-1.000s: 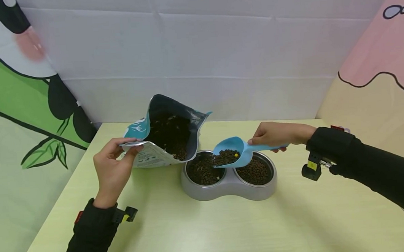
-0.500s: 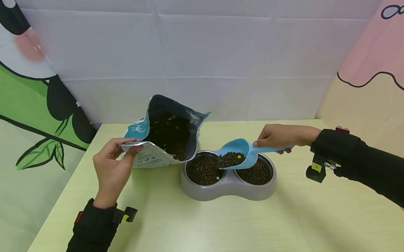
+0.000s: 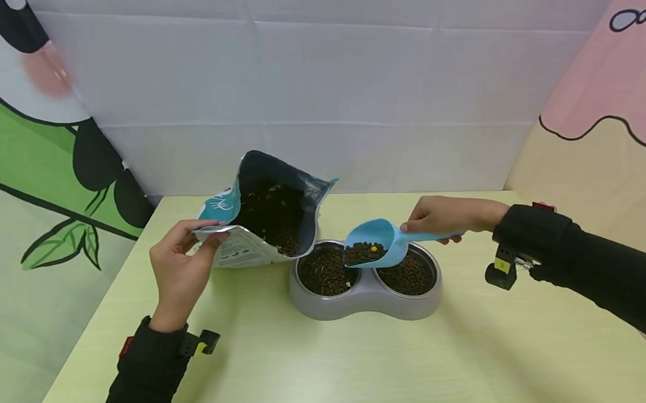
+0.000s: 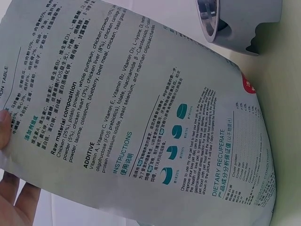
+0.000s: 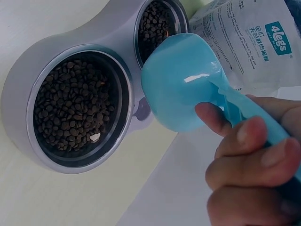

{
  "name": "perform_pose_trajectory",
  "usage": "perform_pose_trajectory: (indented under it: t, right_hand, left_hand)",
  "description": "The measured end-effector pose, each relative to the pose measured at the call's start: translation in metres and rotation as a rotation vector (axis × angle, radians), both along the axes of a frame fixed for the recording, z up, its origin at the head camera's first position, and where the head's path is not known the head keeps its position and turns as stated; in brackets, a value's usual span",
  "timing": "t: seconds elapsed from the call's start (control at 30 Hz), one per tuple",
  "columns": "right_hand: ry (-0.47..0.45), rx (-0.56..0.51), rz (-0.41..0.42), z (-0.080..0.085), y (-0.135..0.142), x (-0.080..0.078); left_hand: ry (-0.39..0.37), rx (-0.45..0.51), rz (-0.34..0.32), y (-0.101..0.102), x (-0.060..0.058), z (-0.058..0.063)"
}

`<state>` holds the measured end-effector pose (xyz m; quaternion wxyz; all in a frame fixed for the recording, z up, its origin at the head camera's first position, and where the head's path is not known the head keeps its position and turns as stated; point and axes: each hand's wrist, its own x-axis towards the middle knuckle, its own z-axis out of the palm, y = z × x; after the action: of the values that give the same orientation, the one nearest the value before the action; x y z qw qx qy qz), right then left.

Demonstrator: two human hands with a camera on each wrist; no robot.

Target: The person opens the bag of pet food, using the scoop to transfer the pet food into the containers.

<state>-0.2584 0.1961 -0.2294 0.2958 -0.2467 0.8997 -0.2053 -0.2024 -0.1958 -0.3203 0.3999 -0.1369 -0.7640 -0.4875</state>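
Observation:
In the head view my left hand [image 3: 181, 267] pinches the near edge of an open pet food bag [image 3: 243, 248], which tilts with its mouth toward me and brown kibble inside. My right hand [image 3: 439, 215] grips the handle of a light blue scoop [image 3: 394, 252]. Kibble [image 3: 363, 252] with one yellow piece lies in the scoop. The scoop hangs over the middle of a grey double bowl [image 3: 363, 303], partly covering both sides. Kibble fills much of the left bowl [image 3: 327, 274] and the right bowl [image 3: 409, 276]. From the right wrist, the scoop's underside [image 5: 176, 80] shows.
Everything stands on a pale yellow table [image 3: 332, 371]. A white cloth backdrop [image 3: 340, 103] rises behind it, with cartoon-printed panels left and right. In the left wrist view the bag's printed back [image 4: 141, 122] fills most of the picture.
The scoop shifted slightly right and down, then back left and up a little, still holding kibble. The left hand and the bag have hardly moved.

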Motion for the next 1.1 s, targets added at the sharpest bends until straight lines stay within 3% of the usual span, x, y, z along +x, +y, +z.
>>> perform_pose_trajectory:
  t: [0.3,0.7,1.1]
  right_hand:
    - [0.003,-0.049,-0.044,-0.007,0.0,0.004]
    - [-0.013,-0.173,-0.127,-0.046,0.022,0.014]
    - [-0.005,-0.189,-0.161,-0.046,0.033,0.012]
  left_hand:
    - [-0.001,-0.001,-0.011,-0.003,0.003,-0.001]
    - [-0.004,-0.008,-0.025,-0.007,0.006,-0.001]
    - [-0.003,-0.006,-0.025,-0.008,0.004,-0.002]
